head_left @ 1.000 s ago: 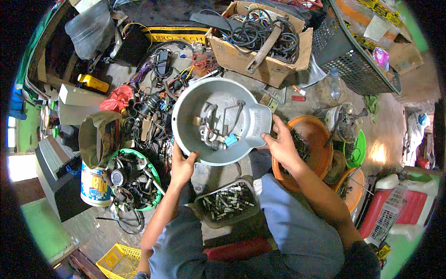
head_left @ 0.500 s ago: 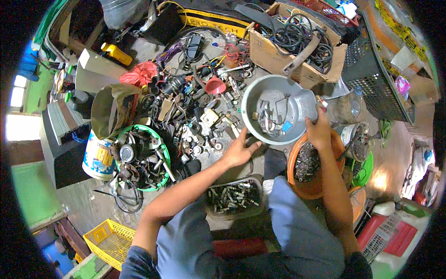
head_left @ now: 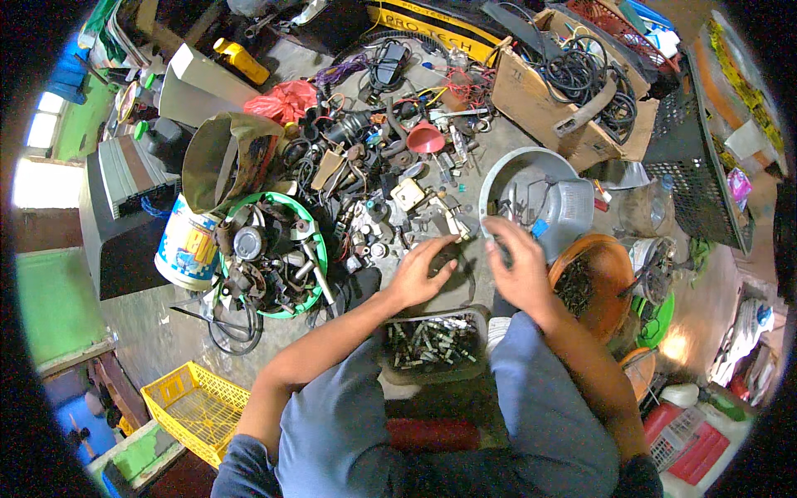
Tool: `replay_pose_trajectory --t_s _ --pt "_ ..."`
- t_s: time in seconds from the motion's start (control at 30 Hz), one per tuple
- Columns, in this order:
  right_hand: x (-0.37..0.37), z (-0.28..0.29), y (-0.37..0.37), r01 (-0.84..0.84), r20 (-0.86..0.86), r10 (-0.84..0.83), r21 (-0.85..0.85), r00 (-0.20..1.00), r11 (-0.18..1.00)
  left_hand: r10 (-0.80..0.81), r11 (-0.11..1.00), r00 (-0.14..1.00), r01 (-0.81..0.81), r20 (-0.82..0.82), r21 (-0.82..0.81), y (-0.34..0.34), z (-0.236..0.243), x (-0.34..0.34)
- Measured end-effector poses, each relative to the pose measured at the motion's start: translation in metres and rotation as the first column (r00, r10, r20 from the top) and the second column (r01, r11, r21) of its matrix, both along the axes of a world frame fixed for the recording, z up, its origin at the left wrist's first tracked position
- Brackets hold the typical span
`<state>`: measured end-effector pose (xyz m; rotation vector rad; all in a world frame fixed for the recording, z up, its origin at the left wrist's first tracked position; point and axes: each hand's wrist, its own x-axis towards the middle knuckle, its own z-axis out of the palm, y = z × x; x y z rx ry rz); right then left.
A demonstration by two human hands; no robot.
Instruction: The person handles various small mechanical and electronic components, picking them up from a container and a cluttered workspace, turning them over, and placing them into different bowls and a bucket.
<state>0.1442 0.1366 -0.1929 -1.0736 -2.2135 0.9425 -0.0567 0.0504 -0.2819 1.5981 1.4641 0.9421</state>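
Note:
My left hand [head_left: 422, 272] is open above the near edge of the pile of loose metal and plastic parts [head_left: 374, 199], fingers apart with nothing in them. My right hand [head_left: 521, 264] is open too, its fingers spread beside the near left rim of a grey plastic basin [head_left: 496, 176]; whether they touch the rim I cannot tell. Inside the basin lie some dark wires and a blue connector [head_left: 540, 227]. Between my knees sits a clear tub [head_left: 386, 375] of small cylindrical metal pieces [head_left: 436, 342].
An orange basin [head_left: 613, 300] with dark bits stands tilted beside my right knee. A green basin [head_left: 309, 300] of metal parts stands left, near a white-and-blue bucket [head_left: 184, 249]. A red funnel [head_left: 425, 138] lies on the pile. Behind is a cardboard box [head_left: 531, 104] of cables.
My right hand has let go of the grey basin and moved to its left side. The basin now rests beside the pile. My left hand has drawn away from its rim. The view has shifted.

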Motion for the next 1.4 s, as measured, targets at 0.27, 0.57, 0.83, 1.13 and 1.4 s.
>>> replay_pose_trajectory --t_s 0.27,0.57,0.83,1.13,1.4 --pt "-0.046 -0.088 -0.026 -0.054 0.165 0.094 -0.228 0.982 0.972 0.164 0.986 0.953 -0.148 -0.255 0.079 -0.042 -0.017 -0.041" --pt "-0.048 -0.147 -0.019 0.22 0.26 -0.172 -0.17 0.95 0.961 0.409 0.911 0.886 -0.411 -0.221 0.035 -0.035 -0.042 -0.061" --pt "-0.079 -0.166 -0.01 0.433 0.325 -0.403 -0.021 0.855 0.901 0.546 0.832 0.825 -0.555 -0.147 -0.023 -0.009 -0.056 -0.066" --pt "-0.097 -0.193 -0.005 0.582 0.225 -0.565 -0.015 0.794 0.813 0.574 0.809 0.811 -0.584 -0.114 -0.074 -0.001 -0.074 -0.061" --pt "-0.123 -0.191 0.002 0.523 0.031 -0.525 -0.156 0.85 0.838 0.653 0.755 0.752 -0.639 0.085 -0.149 0.052 -0.067 -0.044"
